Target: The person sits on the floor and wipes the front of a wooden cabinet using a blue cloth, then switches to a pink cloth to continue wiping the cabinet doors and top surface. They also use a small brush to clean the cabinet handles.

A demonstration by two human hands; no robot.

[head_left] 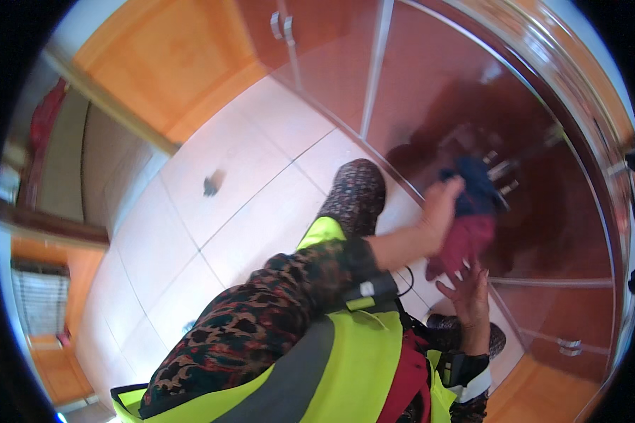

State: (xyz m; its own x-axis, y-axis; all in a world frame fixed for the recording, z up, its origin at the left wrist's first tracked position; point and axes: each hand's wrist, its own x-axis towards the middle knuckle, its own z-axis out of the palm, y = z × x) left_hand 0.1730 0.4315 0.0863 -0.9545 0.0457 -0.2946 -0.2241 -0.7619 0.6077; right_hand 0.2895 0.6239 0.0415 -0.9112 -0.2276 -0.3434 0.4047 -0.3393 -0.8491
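Observation:
My left hand (441, 211) reaches across from the left and is closed on a bunched cloth, dark blue at the top (473, 185) and maroon below (469, 240). Whether this is one cloth or two, I cannot tell. The cloth hangs in front of a glossy red-brown cabinet door (437, 84), close to its metal handles (502, 176), and motion blurs it. Beneath its lower end is my right hand (468, 299), fingers spread. Its fingertips are near the maroon part; contact is unclear.
Pale floor tiles (254, 225) lie left of the cabinets, with a small dark object (212, 185) on them. An orange wooden panel (169, 63) stands at the upper left. My patterned shoe (356, 190) is near the cabinet base. A shiny countertop edge (578, 77) curves along the right.

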